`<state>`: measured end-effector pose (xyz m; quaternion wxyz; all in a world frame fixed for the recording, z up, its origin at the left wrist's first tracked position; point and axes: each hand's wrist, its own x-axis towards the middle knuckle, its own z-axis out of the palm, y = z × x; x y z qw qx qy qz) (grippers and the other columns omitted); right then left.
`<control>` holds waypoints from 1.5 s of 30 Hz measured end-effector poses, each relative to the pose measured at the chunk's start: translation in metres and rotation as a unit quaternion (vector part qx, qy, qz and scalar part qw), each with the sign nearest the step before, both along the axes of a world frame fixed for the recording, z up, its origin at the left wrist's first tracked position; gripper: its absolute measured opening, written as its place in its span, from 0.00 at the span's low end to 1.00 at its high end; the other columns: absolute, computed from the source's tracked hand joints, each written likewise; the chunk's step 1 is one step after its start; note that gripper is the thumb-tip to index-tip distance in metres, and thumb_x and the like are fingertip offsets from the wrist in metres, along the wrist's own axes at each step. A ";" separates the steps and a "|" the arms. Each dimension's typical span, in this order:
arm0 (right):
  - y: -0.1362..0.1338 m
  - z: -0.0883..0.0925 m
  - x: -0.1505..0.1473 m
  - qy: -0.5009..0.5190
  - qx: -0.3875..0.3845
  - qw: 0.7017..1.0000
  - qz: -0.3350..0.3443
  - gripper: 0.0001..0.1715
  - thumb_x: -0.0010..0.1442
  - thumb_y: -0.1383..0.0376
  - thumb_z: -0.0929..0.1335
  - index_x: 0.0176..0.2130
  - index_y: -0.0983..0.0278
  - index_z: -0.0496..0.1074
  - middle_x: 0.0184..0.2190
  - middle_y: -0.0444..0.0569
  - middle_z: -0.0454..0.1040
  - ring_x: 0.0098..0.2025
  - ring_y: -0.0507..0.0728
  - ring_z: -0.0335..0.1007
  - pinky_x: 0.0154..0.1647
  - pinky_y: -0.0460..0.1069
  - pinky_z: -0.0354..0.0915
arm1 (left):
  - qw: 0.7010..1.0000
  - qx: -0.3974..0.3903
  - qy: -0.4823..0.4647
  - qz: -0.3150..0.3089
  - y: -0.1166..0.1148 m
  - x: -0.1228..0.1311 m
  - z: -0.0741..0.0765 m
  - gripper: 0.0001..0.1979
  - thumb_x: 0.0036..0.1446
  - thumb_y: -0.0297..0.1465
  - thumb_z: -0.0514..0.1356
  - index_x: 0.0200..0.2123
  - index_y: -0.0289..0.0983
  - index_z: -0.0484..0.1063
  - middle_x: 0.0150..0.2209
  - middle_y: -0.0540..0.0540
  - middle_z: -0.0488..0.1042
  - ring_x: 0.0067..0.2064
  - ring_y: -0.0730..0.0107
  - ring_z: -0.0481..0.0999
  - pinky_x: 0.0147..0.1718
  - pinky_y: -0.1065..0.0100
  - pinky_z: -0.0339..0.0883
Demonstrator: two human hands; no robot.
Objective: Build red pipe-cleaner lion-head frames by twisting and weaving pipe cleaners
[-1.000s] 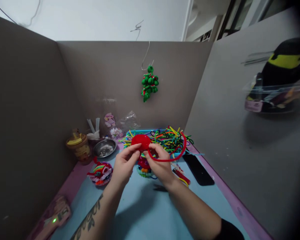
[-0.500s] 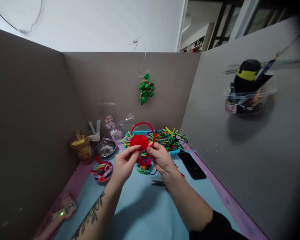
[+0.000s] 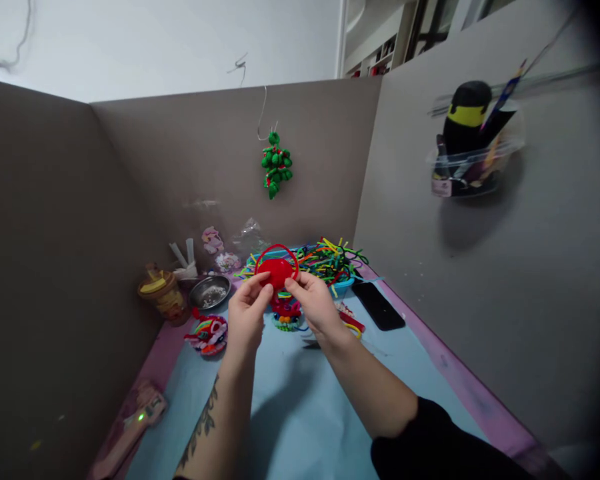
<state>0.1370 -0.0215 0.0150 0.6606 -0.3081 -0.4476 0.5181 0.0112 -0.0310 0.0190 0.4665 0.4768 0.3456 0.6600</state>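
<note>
A flat, rounded red piece [image 3: 276, 273] is held up over the table between my two hands. My left hand [image 3: 247, 312] pinches its lower left edge with thumb and finger. At the lower right edge, my right hand [image 3: 317, 308] pinches it where a red pipe cleaner [image 3: 279, 246] comes down. That pipe cleaner arches above the piece in a loop; where its ends go is hidden by my fingers. Below and behind my hands stands a small colourful pipe-cleaner figure [image 3: 287, 323], partly covered. Scissors [image 3: 311, 344] lie partly under my right wrist.
Behind is a blue tray [image 3: 343, 289] heaped with pipe cleaners. A phone [image 3: 379, 306] lies right; a metal bowl [image 3: 210, 293], brown tub [image 3: 164, 293] and rainbow-and-red craft piece [image 3: 207, 335] sit left. A glue gun [image 3: 137, 420] lies front left. Grey panels enclose the table.
The camera view has shifted, so the surroundings appear further left and mostly higher. Both hands keep their pinch on the red piece, whose loop now appears lower and flatter.
</note>
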 end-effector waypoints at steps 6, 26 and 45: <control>0.012 -0.008 0.002 -0.026 -0.024 0.999 0.020 0.18 0.46 0.53 0.74 0.25 0.65 0.72 0.21 0.42 0.71 0.27 0.51 0.64 0.31 0.47 0.62 | 0.999 -0.029 -0.016 0.037 0.011 0.001 -0.013 0.15 0.44 0.34 0.69 0.36 0.34 0.77 0.29 0.46 0.79 0.28 0.74 0.76 0.30 0.73 0.70; 0.020 -0.010 0.010 -0.058 0.020 0.998 -0.033 0.13 0.51 0.56 0.71 0.29 0.63 0.73 0.25 0.43 0.71 0.28 0.51 0.64 0.30 0.46 0.62 | 0.998 -0.033 -0.017 0.046 0.018 -0.005 -0.015 0.18 0.41 0.30 0.71 0.39 0.37 0.77 0.31 0.49 0.79 0.32 0.74 0.77 0.35 0.73 0.70; 0.023 -0.009 0.017 -0.069 0.051 0.995 -0.049 0.10 0.48 0.60 0.71 0.26 0.63 0.68 0.28 0.43 0.68 0.33 0.53 0.64 0.37 0.47 0.63 | 0.995 -0.068 -0.071 -0.015 0.021 -0.003 -0.011 0.17 0.37 0.29 0.71 0.34 0.36 0.76 0.26 0.51 0.76 0.26 0.77 0.74 0.28 0.75 0.69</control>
